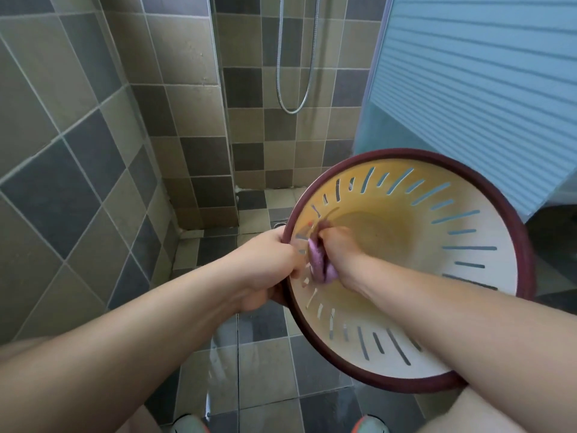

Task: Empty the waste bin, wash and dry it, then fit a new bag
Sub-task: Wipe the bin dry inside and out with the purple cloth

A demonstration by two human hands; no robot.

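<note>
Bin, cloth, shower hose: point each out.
bin (487, 214): head view, inner slotted wall.
cloth (315, 260): head view, purple fold beside the right hand.
shower hose (292, 110): head view, bottom of the hanging loop.

no readable text, labels, numbers

Two bare forearms reaching forward from bottom of view, converging at centre. Left hand (265, 264) curling fingers round near rim of waste bin (487, 214), thumb side facing up, wrist straight. Right arm crossing in from lower right, reaching into bin's open mouth. Right hand (338, 250) gripping bunched purple cloth (318, 264), pressing it against inner wall just beside left hand.
</note>
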